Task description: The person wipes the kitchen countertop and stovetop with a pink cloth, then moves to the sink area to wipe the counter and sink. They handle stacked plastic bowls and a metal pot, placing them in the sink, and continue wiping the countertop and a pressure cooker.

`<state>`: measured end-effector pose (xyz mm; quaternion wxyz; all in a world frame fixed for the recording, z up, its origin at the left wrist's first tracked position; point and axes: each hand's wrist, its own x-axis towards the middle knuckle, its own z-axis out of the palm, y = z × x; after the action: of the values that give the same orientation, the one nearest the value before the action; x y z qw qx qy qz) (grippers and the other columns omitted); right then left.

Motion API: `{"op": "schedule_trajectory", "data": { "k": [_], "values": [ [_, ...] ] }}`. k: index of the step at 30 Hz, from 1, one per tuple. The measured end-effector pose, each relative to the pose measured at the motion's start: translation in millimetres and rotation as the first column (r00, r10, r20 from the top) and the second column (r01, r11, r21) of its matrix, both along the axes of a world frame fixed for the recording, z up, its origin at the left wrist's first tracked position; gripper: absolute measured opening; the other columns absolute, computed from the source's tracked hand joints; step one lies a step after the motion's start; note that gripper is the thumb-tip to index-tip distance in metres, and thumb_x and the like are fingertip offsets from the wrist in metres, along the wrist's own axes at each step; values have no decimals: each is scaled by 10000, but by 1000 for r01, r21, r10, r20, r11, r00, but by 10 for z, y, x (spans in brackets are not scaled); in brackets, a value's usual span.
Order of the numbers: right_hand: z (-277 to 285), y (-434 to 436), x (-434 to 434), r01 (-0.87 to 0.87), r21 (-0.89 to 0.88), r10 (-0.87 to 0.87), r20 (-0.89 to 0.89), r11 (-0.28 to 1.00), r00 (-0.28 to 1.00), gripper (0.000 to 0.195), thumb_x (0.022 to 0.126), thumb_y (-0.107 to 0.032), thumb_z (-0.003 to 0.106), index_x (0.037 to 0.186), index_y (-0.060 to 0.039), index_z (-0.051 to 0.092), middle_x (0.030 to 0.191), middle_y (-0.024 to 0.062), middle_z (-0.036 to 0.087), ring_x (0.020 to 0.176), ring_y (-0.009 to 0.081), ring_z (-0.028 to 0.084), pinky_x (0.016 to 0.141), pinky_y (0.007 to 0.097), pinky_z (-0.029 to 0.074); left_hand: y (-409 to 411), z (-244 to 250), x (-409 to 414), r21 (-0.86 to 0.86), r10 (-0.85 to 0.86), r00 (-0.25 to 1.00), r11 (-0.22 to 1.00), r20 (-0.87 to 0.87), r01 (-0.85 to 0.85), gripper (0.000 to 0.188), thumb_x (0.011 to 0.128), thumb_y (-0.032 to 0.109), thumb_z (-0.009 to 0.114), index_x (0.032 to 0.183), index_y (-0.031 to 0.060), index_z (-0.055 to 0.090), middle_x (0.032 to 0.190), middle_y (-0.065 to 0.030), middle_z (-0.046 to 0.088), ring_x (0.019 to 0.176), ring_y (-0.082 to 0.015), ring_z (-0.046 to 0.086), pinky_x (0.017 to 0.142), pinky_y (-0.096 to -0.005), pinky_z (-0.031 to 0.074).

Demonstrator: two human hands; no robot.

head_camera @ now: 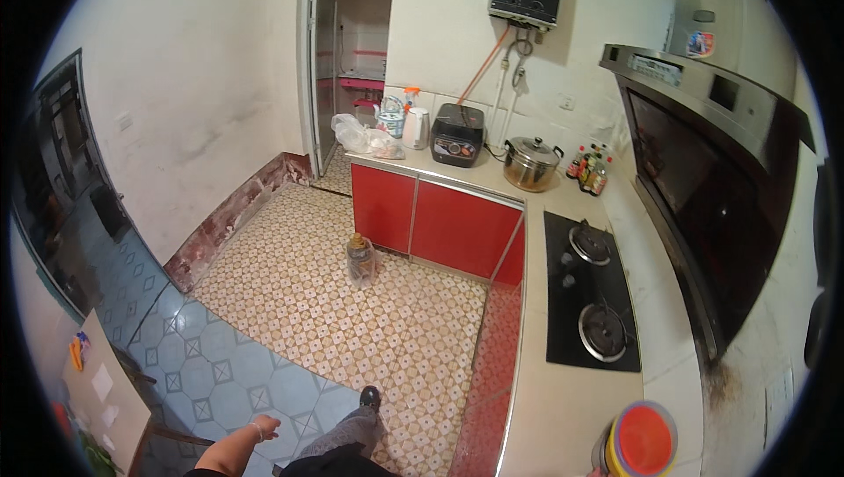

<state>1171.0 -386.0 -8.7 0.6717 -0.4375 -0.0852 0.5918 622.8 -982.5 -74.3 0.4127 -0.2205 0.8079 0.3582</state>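
Note:
My left hand (266, 426) hangs over the blue floor tiles at the lower left with a bracelet at its wrist. It holds nothing, and its fingers are loosely apart. At the bottom right, only a bit of my right hand (599, 472) shows against the side of a stack of nested plastic bowls (674, 431); the rest is cut off by the frame. The bowls are red inside, with yellow and purplish layers around. A greyish metal-looking rim (599, 448) peeks out on their left. Beside them runs the beige countertop (567, 411).
A black gas hob (560, 319) lies in the counter under a range hood (705, 213). Farther back stand a steel pot (529, 170), rice cooker (457, 141), white kettle (416, 127) and sauce bottles (590, 170). A bagged jar (360, 263) stands on the floor by red cabinets (455, 226). A table (125, 404) is left.

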Motion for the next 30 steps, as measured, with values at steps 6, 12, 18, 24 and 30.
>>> {"op": "schedule_trajectory", "data": {
  "k": [6,12,18,24,30],
  "values": [
    [107,-63,-126,1,-72,-22,-287,997,958,163,722,-173,616,646,-141,475,552,-33,401,520,57,405,461,191,364,213,-301,-590,-69,-8,994,998,113,16,307,758,257,551,899,-15,533,840,-111,558,662,-244,612,522,-324,473],
    [540,142,-1606,-85,-92,99,148,992,984,107,742,-161,578,745,-87,502,589,4,450,527,100,429,473,236,388,1397,-676,-1335,-69,-222,858,956,464,285,691,744,600,433,1268,160,337,1249,-147,394,1015,-315,475,825,-443,381],
    [951,556,-3305,-127,-158,179,379,979,908,132,766,-150,541,832,-37,518,625,36,484,530,125,445,475,251,392,2590,-744,-2095,359,-474,613,880,632,311,764,722,634,428,1305,169,262,1221,-144,430,1008,-273,495,844,-390,390],
    [1032,1336,-4506,-176,-198,252,487,964,836,200,790,-138,504,918,12,534,661,68,519,532,149,462,477,266,396,3436,-807,-2999,597,-557,443,800,702,60,698,751,589,431,1281,155,299,1157,-128,488,950,-234,533,811,-353,415],
    [1114,2730,-6197,-473,-176,468,629,863,621,221,781,-135,525,943,11,562,785,55,567,641,113,496,570,216,399,3857,-1174,-4138,670,-912,392,367,122,645,591,784,528,431,1221,132,396,1058,-107,554,886,-208,560,775,-328,432]
  ]
}}
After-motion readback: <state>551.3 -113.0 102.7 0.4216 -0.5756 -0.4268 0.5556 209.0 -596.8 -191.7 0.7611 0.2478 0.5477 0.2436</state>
